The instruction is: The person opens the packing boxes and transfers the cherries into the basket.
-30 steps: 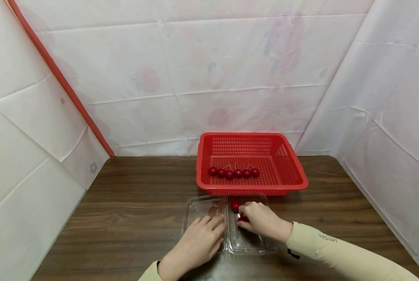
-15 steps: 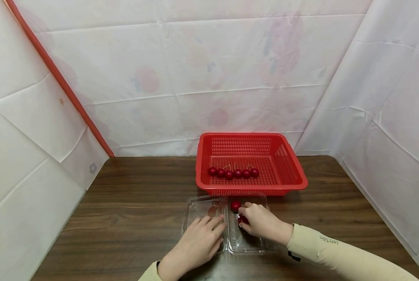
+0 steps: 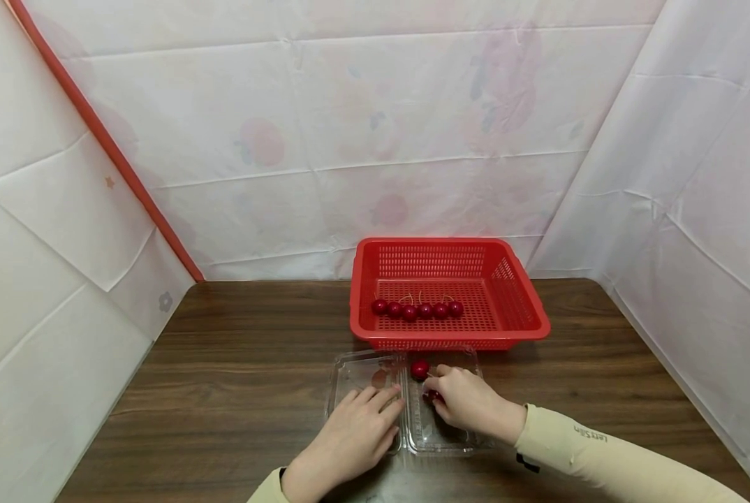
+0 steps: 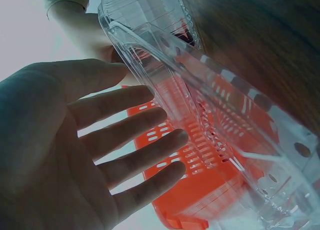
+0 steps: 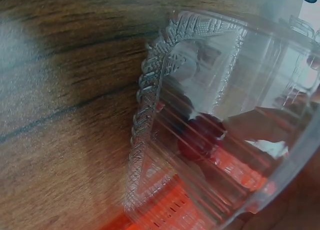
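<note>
A clear plastic clamshell box (image 3: 440,441) lies opened out on the table, its lid half to the left. My left hand (image 3: 357,432) rests at that lid with straight fingers, and the left wrist view shows its palm (image 4: 55,155) beside the plastic. Inside the right half, my right hand (image 3: 469,402) pinches a dark red cherry (image 3: 434,396) low down; the right wrist view shows that cherry (image 5: 201,136) through the clear wall, fingertips partly hidden. A second cherry (image 3: 420,369) sits just behind those fingers in the same half.
Right behind the box stands a red perforated basket (image 3: 519,307). Several stemmed cherries (image 3: 409,313) form a row inside it, toward the front left. Dark wood-grain table (image 3: 237,377) surrounds everything, with white patterned cloth (image 3: 325,126) hanging at the back and sides.
My right hand has shifted slightly toward the near side and left, with the cherry in its fingers. The rear cherry has moved a little left. The left hand stays put.
</note>
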Available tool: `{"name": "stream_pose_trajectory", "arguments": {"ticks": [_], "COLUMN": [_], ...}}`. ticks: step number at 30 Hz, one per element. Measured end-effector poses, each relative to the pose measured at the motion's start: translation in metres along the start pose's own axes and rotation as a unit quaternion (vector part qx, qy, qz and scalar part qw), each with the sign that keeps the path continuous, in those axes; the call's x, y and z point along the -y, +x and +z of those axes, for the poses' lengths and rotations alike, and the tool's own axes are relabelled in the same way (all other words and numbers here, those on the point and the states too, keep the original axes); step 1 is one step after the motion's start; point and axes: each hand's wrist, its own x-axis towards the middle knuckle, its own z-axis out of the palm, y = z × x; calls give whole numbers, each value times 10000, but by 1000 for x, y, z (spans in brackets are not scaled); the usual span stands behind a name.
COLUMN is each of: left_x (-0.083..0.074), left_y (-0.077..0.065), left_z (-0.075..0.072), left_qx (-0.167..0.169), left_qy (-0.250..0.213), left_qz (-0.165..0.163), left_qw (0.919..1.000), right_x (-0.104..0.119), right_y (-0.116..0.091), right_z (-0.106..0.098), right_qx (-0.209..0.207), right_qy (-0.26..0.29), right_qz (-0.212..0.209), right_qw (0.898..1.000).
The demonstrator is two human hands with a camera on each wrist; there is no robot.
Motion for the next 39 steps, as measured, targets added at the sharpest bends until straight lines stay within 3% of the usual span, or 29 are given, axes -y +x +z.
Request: {"name": "stream_pose_trajectory", "arguments": {"ticks": [11, 24, 39], "left_x": [0, 0, 1], "left_y": [0, 0, -1], "left_z": [0, 0, 3], "left_qx": [7, -115, -147], "left_qy": [-20, 56, 78], "left_qz": [20, 64, 70], "left_qw": [10000, 9999, 9998], "right_x": [1, -2, -2], "right_y": [-1, 0, 0], "right_z": [-1, 0, -3], "right_qx": [27, 404, 304], "right_qy": [184, 526, 435], "right_qz": [-106, -53, -198], "right_qw": [9998, 9978, 9984]}}
